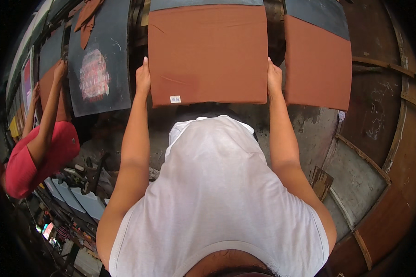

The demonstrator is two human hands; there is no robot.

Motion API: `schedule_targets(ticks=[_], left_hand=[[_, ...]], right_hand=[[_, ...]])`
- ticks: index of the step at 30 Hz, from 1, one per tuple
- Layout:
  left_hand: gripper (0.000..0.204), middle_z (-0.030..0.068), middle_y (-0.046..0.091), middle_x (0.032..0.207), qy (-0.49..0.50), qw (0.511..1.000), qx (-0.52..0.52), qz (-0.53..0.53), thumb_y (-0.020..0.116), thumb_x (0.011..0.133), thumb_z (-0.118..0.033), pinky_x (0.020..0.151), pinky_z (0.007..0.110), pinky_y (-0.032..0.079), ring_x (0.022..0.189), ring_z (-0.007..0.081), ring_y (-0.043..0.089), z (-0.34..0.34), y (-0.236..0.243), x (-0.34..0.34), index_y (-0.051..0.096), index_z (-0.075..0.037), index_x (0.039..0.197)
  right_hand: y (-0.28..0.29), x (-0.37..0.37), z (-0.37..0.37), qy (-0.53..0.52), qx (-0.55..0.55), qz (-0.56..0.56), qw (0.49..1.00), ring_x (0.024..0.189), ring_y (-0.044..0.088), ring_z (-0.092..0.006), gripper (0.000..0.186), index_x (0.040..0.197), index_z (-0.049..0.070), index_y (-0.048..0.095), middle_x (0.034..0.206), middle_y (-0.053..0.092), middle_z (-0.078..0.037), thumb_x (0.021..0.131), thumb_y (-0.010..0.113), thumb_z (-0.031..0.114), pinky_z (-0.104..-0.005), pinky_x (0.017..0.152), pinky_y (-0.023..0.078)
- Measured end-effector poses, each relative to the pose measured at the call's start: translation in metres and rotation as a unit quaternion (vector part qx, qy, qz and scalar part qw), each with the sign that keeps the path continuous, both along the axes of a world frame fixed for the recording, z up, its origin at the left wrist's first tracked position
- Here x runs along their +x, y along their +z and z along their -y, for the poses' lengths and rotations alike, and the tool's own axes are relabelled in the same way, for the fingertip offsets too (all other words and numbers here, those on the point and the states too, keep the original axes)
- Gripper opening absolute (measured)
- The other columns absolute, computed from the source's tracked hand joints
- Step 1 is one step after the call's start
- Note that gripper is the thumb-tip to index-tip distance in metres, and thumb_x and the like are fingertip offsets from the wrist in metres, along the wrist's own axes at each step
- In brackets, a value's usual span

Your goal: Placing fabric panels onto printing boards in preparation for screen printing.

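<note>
A piece of brown fabric (208, 51) lies stretched over a flat dark board (203, 2), whose bare grey end shows at the far side. My left hand (143, 78) grips the fabric's left edge, thumb up along the side. On the opposite edge, my right hand (275, 77) holds the fabric the same way. The fingers of both hands are mostly hidden behind the edges. A small white label (175, 99) sits near the fabric's near edge, left of its middle. Slight wrinkles and a darker patch show above the label.
To the right stands another board with brown fabric (316, 64) over it. A dark board (101, 60) on the left bears a pale pinkish print smear and loose brown cloth (88, 23). Farther left, a person in a red shirt (46, 150) handles brown fabric. Wooden panels (374, 101) line the right.
</note>
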State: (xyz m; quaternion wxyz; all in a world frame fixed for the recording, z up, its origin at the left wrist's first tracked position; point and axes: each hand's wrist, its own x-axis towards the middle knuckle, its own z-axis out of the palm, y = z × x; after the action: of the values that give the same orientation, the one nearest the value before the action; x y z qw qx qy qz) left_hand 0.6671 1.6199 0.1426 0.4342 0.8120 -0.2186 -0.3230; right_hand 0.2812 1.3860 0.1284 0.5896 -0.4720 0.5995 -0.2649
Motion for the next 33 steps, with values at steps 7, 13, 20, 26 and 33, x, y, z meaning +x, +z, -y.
schedule_targets(ticks=[7,13,20,26,33], left_hand=[[0.065,0.0061,0.069,0.083,0.106,0.965,-0.119,-0.210,0.037,0.103,-0.055,0.067,0.027,0.048,0.073,0.0086,0.060,-0.014,-0.001,-0.022,0.070,0.001,0.097],[0.060,0.0098,0.068,0.084,0.015,0.999,-0.041,0.002,0.042,0.103,-0.051,0.074,0.030,0.047,0.078,0.0184,0.061,-0.018,0.013,-0.023,0.067,0.002,0.090],[0.052,0.0181,0.057,0.068,0.065,0.977,0.037,0.202,0.053,0.100,-0.042,0.064,0.039,0.043,0.063,0.0230,0.051,-0.020,0.016,-0.023,0.060,0.005,0.079],[0.054,0.0102,0.045,0.056,0.082,0.986,-0.048,0.136,0.052,0.101,-0.039,0.055,0.037,0.037,0.058,0.0140,0.040,-0.030,-0.007,-0.006,0.055,0.004,0.069],[0.059,0.0057,0.062,0.067,0.035,0.996,-0.062,0.050,0.046,0.103,-0.046,0.060,0.031,0.044,0.063,0.0105,0.054,-0.029,-0.015,-0.005,0.066,0.006,0.082]], right_hand=[[0.015,0.002,-0.004,-0.018,0.028,0.041,0.999,0.079,0.063,-0.0157,0.049,0.099,-0.008,0.069,0.092,0.069,-0.009,0.101,0.052,0.038,-0.0304,0.074,0.049],[0.022,-0.006,-0.021,-0.022,0.052,0.107,0.993,0.085,0.065,-0.0162,0.045,0.103,-0.007,0.069,0.097,0.070,-0.011,0.101,0.054,0.035,-0.0296,0.077,0.050],[0.001,-0.011,-0.017,-0.018,0.035,0.118,0.992,0.077,0.061,-0.0134,0.043,0.097,-0.004,0.070,0.088,0.069,-0.006,0.101,0.054,0.036,-0.0287,0.071,0.048],[0.002,-0.005,-0.014,-0.010,0.054,0.093,0.994,0.075,0.060,-0.0125,0.043,0.095,-0.003,0.070,0.086,0.067,-0.005,0.100,0.054,0.036,-0.0298,0.069,0.048],[0.020,-0.008,-0.024,0.007,0.057,0.093,0.994,0.087,0.065,-0.0165,0.046,0.109,-0.008,0.067,0.099,0.069,-0.012,0.102,0.051,0.034,-0.0307,0.076,0.051]])
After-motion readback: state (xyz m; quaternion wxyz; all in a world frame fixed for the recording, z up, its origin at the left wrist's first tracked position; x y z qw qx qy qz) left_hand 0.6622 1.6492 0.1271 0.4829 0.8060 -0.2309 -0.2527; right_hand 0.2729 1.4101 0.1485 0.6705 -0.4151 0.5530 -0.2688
